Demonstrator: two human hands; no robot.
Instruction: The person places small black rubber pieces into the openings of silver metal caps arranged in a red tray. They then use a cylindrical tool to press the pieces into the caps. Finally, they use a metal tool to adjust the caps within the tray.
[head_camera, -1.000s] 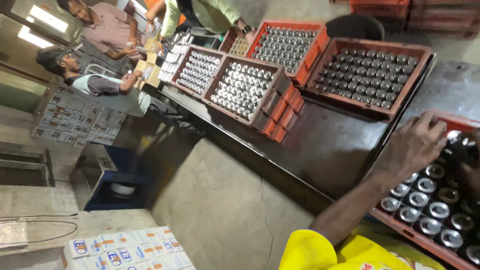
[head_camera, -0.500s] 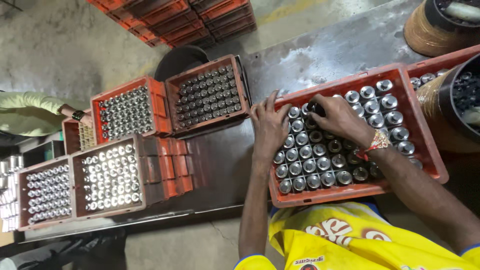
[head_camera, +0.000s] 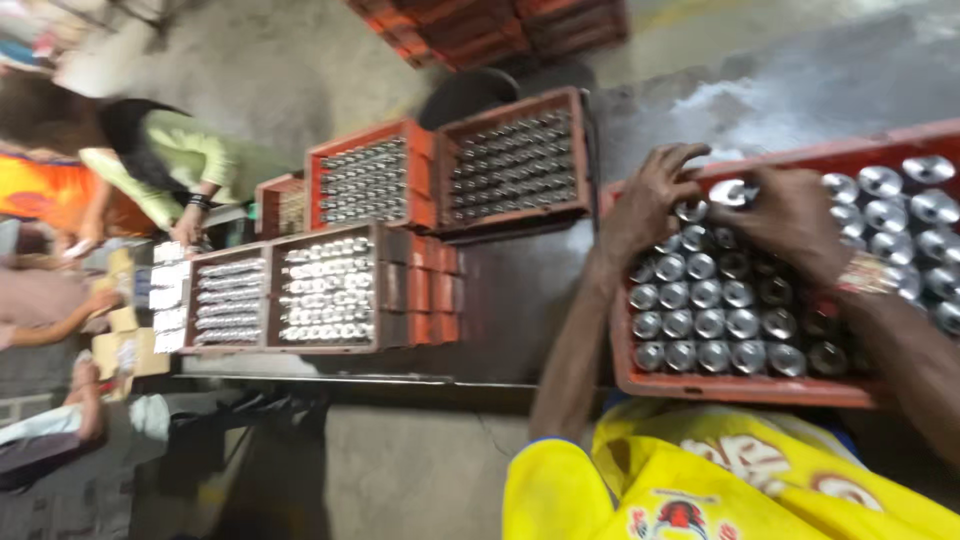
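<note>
Crates of capped bottles (head_camera: 330, 292) sit far left on the grey table (head_camera: 520, 300), a co-worker's green sleeve (head_camera: 190, 160) beyond. Left hand (head_camera: 650, 200) curls loosely over bottle tops in the red crate (head_camera: 740, 385), fingers bent, not clearly gripping. Right hand (head_camera: 790, 215) pinches one bottle cap (head_camera: 730, 192) near the far rim. Judged: sorting bottles mid-crate; next move needs a straight, steady lift

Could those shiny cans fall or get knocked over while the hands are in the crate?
Maybe. The orange crate sits right at the near table edge, so a push could tip it toward the person. Both the left hand and the right hand press among tightly packed silver cans, so fingers might get pinched or one can jostled. The view is blurred, so the grip is unclear.
</note>
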